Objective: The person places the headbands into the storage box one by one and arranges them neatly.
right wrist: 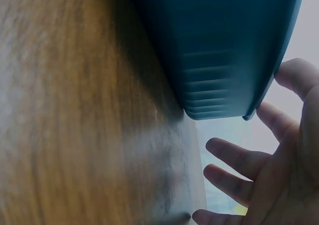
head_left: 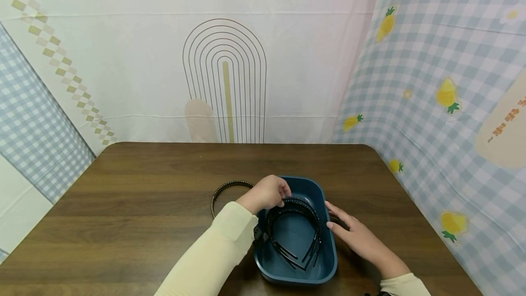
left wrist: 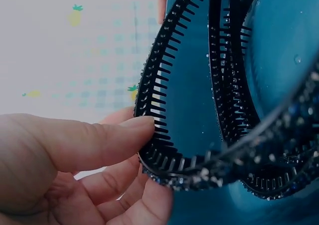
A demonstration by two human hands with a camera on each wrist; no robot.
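Note:
My left hand point(head_left: 268, 193) reaches over the blue plastic basin point(head_left: 306, 188) and pinches a black toothed headband point(left wrist: 153, 65) between thumb and fingers. Dark sparkling stones line that headband's outer face. Further black headbands point(left wrist: 225, 93) lie inside the basin, overlapping one another, their ends toward the near side. On the basin's right side, my right hand point(head_left: 355, 234) has thumb and index fingertips at the rim. Its other fingers point(right wrist: 234, 160) are spread out beside the basin wall in the right wrist view.
Left of the basin, a headband point(head_left: 219, 191) with a gold and black pattern lies on the brown wooden table point(head_left: 144, 204), partly hidden by my left hand. Patterned cloths point(head_left: 304, 67) hang behind and beside the table.

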